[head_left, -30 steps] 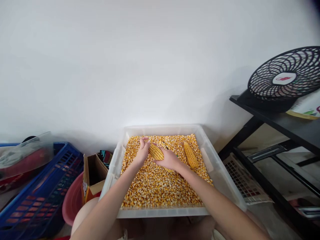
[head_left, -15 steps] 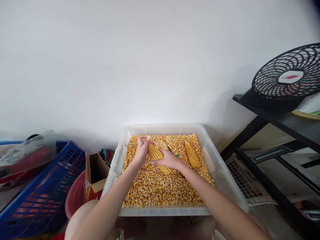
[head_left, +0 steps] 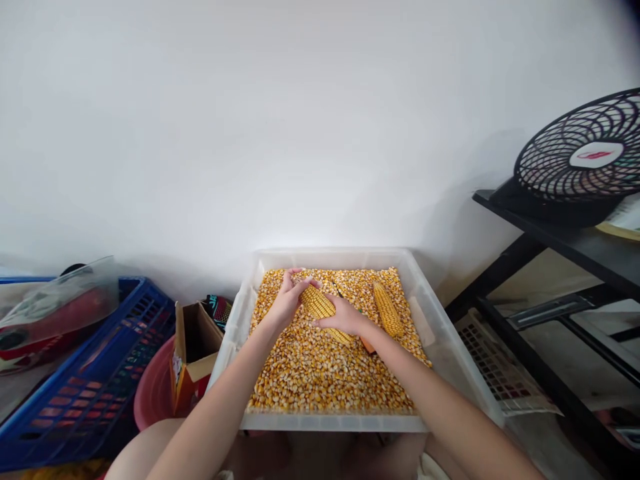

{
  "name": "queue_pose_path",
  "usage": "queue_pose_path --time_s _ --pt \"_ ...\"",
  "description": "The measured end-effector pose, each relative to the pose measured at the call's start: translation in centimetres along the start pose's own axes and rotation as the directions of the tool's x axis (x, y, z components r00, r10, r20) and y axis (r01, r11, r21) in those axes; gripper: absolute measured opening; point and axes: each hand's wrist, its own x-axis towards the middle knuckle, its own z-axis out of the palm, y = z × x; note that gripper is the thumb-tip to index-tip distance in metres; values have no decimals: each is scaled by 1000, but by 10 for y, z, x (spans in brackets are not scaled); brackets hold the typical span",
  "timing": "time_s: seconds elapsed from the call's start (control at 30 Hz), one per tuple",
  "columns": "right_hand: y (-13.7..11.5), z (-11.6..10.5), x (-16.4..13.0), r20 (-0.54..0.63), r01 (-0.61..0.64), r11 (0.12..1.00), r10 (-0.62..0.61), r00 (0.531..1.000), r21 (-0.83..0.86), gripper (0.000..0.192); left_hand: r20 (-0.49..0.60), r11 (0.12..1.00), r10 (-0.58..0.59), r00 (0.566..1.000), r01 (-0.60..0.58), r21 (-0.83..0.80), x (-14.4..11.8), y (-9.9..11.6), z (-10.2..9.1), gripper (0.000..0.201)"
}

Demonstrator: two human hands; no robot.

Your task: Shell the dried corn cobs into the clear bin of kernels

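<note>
Both hands are on one yellow ear of corn [head_left: 319, 303], which lies tilted above loose kernels [head_left: 310, 380]. My left hand [head_left: 290, 298] grips its far left end, thumb along the top. My right hand [head_left: 345, 316] is wrapped round its middle and near part, and the near end pokes out below the fingers. To the right, a second ear of corn [head_left: 387, 310] rests on the kernels. Partly under my right wrist lies a tool with an orange-brown end [head_left: 367, 345]; most of it is hidden.
The kernels fill a translucent plastic tub [head_left: 333, 423] against a white wall. At left stand a blue crate [head_left: 85, 393], a pink basin [head_left: 154, 390] and an open cardboard box [head_left: 200, 347]. A black fan [head_left: 585, 153] sits on a black rack [head_left: 540, 233] at right.
Both hands and the ear of corn have shifted slightly right in view, along with the tub. My left hand's fingers have moved a little on the ear. The tool's orange-brown end now shows.
</note>
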Motion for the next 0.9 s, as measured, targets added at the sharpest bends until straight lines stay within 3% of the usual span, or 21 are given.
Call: queue_pose_path --time_s 0.2,0.3,0.4,0.5,0.67,0.9 --pt "6 -2 1 215 -165 915 89 973 369 45 99 991 19 995 -6 -133 1 2 -1 38" --pt "9 1 2 172 -147 931 93 981 333 45 28 994 4 1000 -1 -112 3 0 0 33" --pt "9 3 3 102 -86 970 64 993 226 44 -48 1000 -22 999 21 -15 3 -3 0 42" --pt "8 4 2 119 -98 968 72 990 230 42 -14 999 -43 999 43 0 2 -6 -1 53" --pt "5 1 -1 214 -194 895 115 970 401 39 69 1000 -6 998 7 -11 2 -4 -3 50" --pt "4 1 -1 266 -231 864 118 957 448 39 53 998 -2 999 -2 60 0 -1 4 43"
